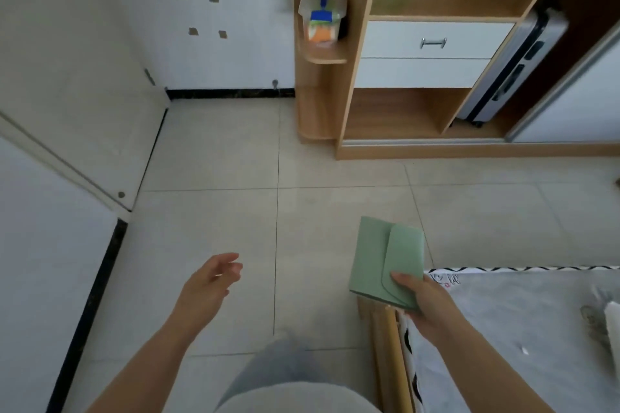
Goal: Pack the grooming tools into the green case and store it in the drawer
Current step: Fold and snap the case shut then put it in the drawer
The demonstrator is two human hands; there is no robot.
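Note:
My right hand (424, 303) grips the green case (380, 256) by its near corner, thumb on top; the case is closed, its flap folded over, and it hangs above the floor by the bed's corner. My left hand (209, 282) floats over the tiles with relaxed fingers, holding nothing. Ahead stands a wooden wardrobe with two white drawers: the upper drawer (436, 40) has a metal handle (433, 42) and is closed, and the lower drawer (422, 73) sits just under it. No grooming tools are visible.
A bed with a grey cover (523, 329) is at the lower right. A grey suitcase (516, 70) stands inside the wardrobe to the right of the drawers. A clear container (322, 15) sits on the side shelf. Beige floor tiles (278, 178) stretch between me and the wardrobe.

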